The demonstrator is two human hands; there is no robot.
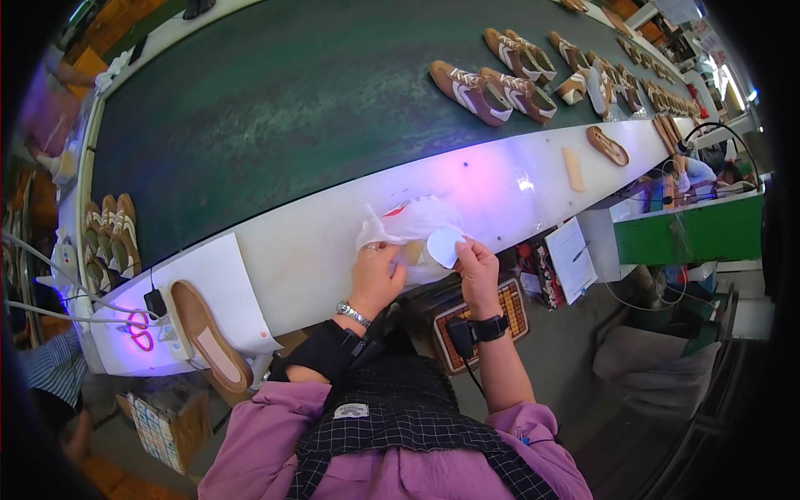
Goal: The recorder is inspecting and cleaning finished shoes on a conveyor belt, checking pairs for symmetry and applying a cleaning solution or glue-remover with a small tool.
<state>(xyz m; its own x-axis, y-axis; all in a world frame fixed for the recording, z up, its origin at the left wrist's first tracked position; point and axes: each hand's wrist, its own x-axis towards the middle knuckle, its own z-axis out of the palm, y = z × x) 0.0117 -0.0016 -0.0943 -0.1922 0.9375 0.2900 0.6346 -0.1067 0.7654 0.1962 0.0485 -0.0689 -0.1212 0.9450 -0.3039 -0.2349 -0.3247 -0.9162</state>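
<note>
A thin white plastic bag (421, 218) with a red mark lies at the near edge of the white table, its mouth toward me. My left hand (377, 273) is closed on the bag's left edge, fingers bent. Between thumb and fingers of my right hand (478, 265) is a flat, rounded white piece (445, 247), held in front of the bag's mouth. Something pale yellowish shows inside the bag between my hands; I cannot make out what it is.
Beyond the white ledge (317, 215) runs a dark green belt (250, 108) with several brown sneakers (471, 90) at the right. A brown shoe sole (208, 333), pink-handled scissors (140, 331) and cables lie left. A beaded stool seat (510, 315) and a clipboard (571, 260) are right.
</note>
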